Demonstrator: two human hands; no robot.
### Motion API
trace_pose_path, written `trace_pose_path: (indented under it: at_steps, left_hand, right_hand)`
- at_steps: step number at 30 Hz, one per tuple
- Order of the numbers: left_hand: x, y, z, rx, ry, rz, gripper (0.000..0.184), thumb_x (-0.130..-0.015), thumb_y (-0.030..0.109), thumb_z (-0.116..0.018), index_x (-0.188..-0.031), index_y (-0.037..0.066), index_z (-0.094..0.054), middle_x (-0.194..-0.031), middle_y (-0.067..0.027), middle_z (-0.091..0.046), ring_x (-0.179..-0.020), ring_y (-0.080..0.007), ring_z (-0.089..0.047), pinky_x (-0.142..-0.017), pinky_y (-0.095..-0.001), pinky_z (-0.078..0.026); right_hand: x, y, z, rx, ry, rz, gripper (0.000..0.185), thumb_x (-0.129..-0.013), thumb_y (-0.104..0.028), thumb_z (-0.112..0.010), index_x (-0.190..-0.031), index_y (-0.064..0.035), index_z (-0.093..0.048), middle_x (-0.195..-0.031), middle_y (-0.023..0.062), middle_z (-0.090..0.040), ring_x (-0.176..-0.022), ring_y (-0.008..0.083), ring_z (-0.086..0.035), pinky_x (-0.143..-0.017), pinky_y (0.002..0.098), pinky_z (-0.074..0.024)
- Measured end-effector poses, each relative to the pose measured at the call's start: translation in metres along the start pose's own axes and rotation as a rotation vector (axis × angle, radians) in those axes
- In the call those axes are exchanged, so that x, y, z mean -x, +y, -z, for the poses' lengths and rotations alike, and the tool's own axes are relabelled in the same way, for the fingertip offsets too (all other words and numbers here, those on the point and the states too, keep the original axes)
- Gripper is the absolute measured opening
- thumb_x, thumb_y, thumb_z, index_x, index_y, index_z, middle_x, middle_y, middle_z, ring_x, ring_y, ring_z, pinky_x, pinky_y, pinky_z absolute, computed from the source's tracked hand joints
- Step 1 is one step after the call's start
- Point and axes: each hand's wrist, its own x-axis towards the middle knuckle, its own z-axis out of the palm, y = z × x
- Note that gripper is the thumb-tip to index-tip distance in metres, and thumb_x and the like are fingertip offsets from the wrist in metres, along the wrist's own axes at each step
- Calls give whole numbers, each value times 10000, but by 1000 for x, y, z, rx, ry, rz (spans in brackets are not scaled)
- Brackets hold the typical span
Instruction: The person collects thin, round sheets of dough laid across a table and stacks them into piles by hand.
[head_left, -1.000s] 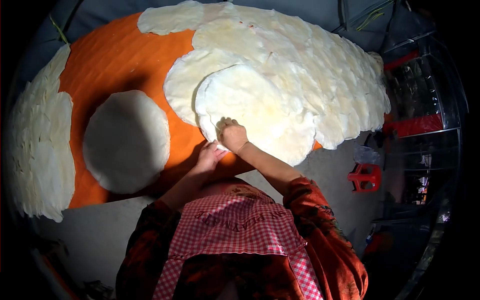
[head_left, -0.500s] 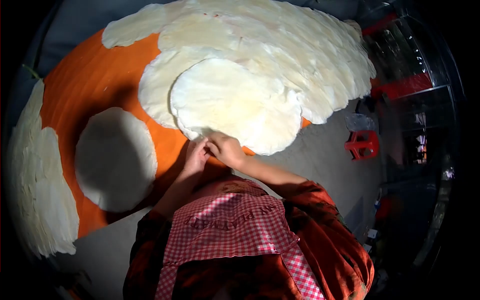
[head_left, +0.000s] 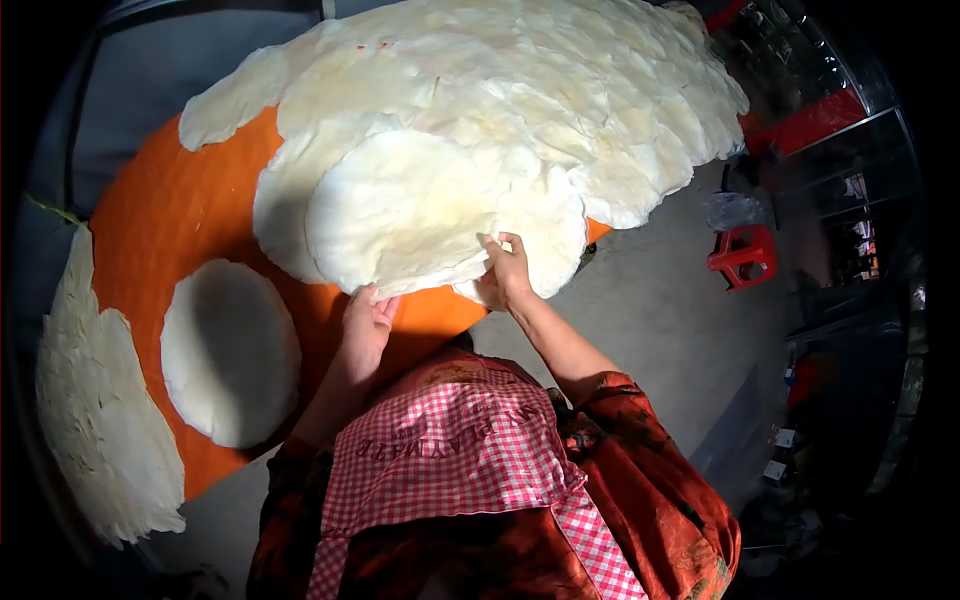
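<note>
A round white sheet (head_left: 400,205) lies on top of many overlapping pale sheets (head_left: 480,75) on an orange cloth (head_left: 190,200). My left hand (head_left: 368,325) pinches the near edge of that round sheet. My right hand (head_left: 507,265) grips the same edge farther right, and the edge between the two is slightly lifted. To the left, a separate thick white round piece (head_left: 230,350), partly in shadow, rests on the orange cloth.
More layered sheets (head_left: 105,415) cover the far left end of the cloth. A red stool (head_left: 742,257) stands on the grey floor (head_left: 640,330) at the right, with a clear plastic bag (head_left: 733,211) by it. Dark shelving lines the right side.
My hands, close together before at the sheet's near edge, are now apart, the right one farther right. The view has shifted and turned.
</note>
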Motion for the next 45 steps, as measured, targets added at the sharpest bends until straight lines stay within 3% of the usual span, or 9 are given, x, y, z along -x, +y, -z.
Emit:
trace_pose_path:
  at_steps: [1, 4, 7, 19, 25, 30, 36, 38, 45]
  left_hand:
    - [-1, 0, 1, -2, -12, -6, 354, -869, 55, -513, -1205, 0, -417, -1217, -134, -521, -1150, -263, -512, -1018, -398, -408]
    - [2, -3, 2, -31, -46, -23, 369, -857, 49, -508, -1211, 1, -413, -1249, -137, -495, -1175, -267, -493, -1032, -413, -395]
    - [5, -4, -2, -6, -20, 4, 380, -857, 47, -498, -1224, 6, -407, -1270, -129, -477, -1194, -268, -475, -1041, -413, -384]
    - [5, -18, 5, 55, 30, 18, 373, -866, 67, -512, -1229, 63, -428, -1247, -75, -505, -1174, -231, -492, -1019, -396, -388]
    - [10, -20, 3, 59, -27, 36, 388, -869, 131, -530, -1240, 71, -436, -1259, -81, -508, -1185, -258, -485, -1014, -410, -377]
    - [1, -24, 12, 12, 86, -33, 470, -871, 282, -582, -1266, 73, -436, -1313, -86, -473, -1228, -262, -444, -1044, -436, -331]
    - [1, 1, 5, -183, 192, -142, 625, -833, 393, -633, -1308, 52, -413, -1298, -117, -479, -1198, -274, -463, -1018, -428, -349]
    - [8, 8, -8, -128, 115, -110, 638, -827, 408, -635, -1304, 44, -416, -1287, -135, -484, -1185, -283, -472, -1003, -423, -366]
    - [7, 3, -18, -270, -113, -224, 518, -865, 322, -586, -1232, -25, -472, -1177, -163, -564, -1084, -243, -555, -900, -368, -465]
  right_hand:
    - [7, -9, -9, -24, 37, -3, 326, -842, -206, -658, -1024, -96, -410, -627, -13, -427, -492, 91, -384, -390, 251, -369]
    - [10, -30, -14, 34, 96, -188, 294, -830, -180, -672, -976, -85, -435, -620, -11, -425, -490, 93, -376, -384, 256, -352]
    - [-34, -4, -4, -203, 5, -175, 238, -814, -144, -685, -876, -62, -470, -611, -8, -422, -484, 97, -361, -403, 256, -360]
    - [1, -82, -18, -5, -93, -48, 204, -800, -79, -652, -696, -87, -477, -542, -27, -413, -426, 80, -295, -382, 263, -299]
    - [1, -94, -21, 34, -155, 9, 91, -812, -64, -621, -775, -28, -546, -617, 19, -527, -455, 90, -409, -407, 250, -365]
    - [-32, -47, -4, 83, -151, 49, 98, -810, -29, -612, -861, 21, -545, -750, 80, -586, -628, 148, -545, -567, 261, -469]
    - [-56, -13, 15, 141, -147, 258, 628, -776, 112, -573, -1296, -51, -261, -1078, 191, -539, -881, 223, -572, -686, 287, -500]
    - [-46, -23, 27, 89, -190, 256, 736, -760, 139, -552, -1368, -86, -205, -1224, 231, -442, -1063, 282, -510, -836, 332, -493]
    - [-79, -2, 83, 15, -289, -15, 538, -800, 101, -499, -1301, 21, -320, -1173, 182, -527, -994, 282, -585, -851, 375, -501]
